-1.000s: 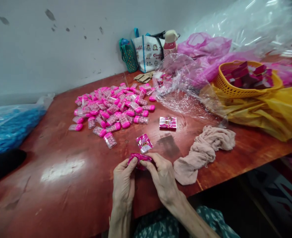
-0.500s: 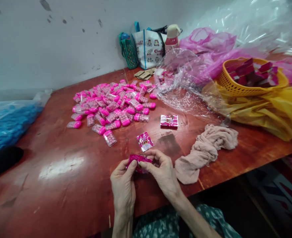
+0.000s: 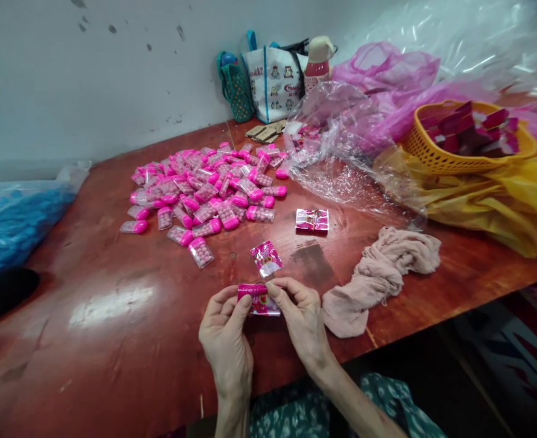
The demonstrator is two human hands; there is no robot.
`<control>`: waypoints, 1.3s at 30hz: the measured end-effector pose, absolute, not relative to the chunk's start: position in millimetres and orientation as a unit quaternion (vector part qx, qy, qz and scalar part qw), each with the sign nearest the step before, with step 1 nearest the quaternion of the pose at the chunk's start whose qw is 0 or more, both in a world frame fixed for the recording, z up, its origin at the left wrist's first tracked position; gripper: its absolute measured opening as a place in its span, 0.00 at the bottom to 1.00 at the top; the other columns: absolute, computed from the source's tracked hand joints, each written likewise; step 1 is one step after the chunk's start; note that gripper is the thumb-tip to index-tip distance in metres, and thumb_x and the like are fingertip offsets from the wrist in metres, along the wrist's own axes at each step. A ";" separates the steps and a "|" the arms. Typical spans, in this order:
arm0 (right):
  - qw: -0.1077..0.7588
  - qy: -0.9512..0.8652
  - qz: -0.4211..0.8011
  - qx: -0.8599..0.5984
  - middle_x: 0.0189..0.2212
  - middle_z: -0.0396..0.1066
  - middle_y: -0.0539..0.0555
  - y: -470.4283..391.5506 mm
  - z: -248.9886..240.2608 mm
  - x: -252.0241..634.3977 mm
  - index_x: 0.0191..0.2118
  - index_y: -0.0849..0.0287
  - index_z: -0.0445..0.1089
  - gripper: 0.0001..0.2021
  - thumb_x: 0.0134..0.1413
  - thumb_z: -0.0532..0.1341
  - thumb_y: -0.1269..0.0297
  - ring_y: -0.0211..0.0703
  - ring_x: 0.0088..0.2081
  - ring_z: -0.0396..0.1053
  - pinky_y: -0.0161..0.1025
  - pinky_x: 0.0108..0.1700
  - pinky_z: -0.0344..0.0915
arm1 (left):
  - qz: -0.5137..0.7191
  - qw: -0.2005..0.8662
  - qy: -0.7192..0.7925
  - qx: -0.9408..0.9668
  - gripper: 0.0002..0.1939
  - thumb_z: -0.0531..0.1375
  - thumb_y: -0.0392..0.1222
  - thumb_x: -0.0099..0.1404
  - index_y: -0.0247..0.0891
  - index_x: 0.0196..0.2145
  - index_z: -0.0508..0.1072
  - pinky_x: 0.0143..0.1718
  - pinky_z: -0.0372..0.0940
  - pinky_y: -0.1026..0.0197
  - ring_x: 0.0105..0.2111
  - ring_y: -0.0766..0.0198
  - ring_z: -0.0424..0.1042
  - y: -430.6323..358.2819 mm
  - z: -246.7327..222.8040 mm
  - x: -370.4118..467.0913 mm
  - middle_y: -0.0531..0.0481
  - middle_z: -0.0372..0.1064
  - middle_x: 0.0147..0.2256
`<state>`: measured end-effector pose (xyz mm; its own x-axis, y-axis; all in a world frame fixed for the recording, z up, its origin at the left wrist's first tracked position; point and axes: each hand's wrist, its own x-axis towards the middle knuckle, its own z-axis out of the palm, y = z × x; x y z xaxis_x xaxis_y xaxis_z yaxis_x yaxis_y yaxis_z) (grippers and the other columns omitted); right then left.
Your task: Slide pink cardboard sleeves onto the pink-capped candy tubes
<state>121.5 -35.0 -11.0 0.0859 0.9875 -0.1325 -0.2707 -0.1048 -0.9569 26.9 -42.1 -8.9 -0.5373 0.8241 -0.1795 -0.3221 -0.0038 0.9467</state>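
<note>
Near the table's front edge, a pink printed plastic sleeve point(image 3: 260, 302) is held between both hands. My left hand point(image 3: 229, 328) pinches its left end with thumb and fingers. At its upper right, my right hand point(image 3: 301, 316) grips the same piece, thumb along the edge. Just beyond lies another pink printed sleeve point(image 3: 267, 258), flat on the wood. A small stack of printed sleeves point(image 3: 312, 221) sits farther back to the right. To the left, many clear containers with pink caps, filled with pale pink beads point(image 3: 201, 251), lie in a loose heap.
A beige cloth point(image 3: 380, 277) lies crumpled right of my hands. Behind it are clear plastic film point(image 3: 341, 158), a yellow basket point(image 3: 473, 159) of dark pink pieces and a yellow bag point(image 3: 487, 207). A bag of blue items point(image 3: 17, 225) is at left; a tote point(image 3: 271, 85) and bottle point(image 3: 318, 61) stand behind.
The sleeve in my hands is spread flatter, its printed face now showing more. My right thumb has shifted up to its upper right edge. The view has tilted slightly.
</note>
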 end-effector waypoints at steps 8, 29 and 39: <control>0.551 -0.366 0.577 -0.479 0.22 0.66 0.48 -32.3 -16.9 121.6 0.29 0.63 0.71 0.08 0.51 0.60 0.63 0.34 0.25 0.62 0.30 0.28 0.58 | 0.661 0.301 0.609 0.319 0.07 0.66 0.32 0.47 0.36 0.26 0.71 0.25 0.63 0.73 0.22 0.73 0.67 -46.2 -17.0 21.9 0.58 0.69 0.22; 0.496 -0.319 0.663 -0.460 0.19 0.62 0.47 -32.5 -12.9 114.0 0.25 0.63 0.68 0.13 0.50 0.60 0.57 0.33 0.22 0.57 0.31 0.25 0.53 | 0.687 0.405 0.542 0.266 0.02 0.65 0.34 0.47 0.36 0.22 0.75 0.30 0.63 0.69 0.27 0.70 0.67 -44.5 -13.4 8.1 0.54 0.71 0.25; 0.383 -0.656 0.295 -0.580 0.17 0.60 0.49 5.7 7.0 73.7 0.20 0.58 0.59 0.19 0.61 0.48 0.59 0.37 0.22 0.57 0.36 0.26 0.49 | 0.728 0.350 0.583 0.086 0.08 0.68 0.35 0.41 0.34 0.23 0.75 0.30 0.64 0.70 0.25 0.72 0.67 -48.3 -12.6 -29.6 0.55 0.71 0.22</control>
<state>73.7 5.7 7.0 -0.0357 0.9864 0.1605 0.5353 0.1545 -0.8304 -29.6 -48.3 -12.6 -0.7396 0.6107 -0.2830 -0.4090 -0.0739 0.9095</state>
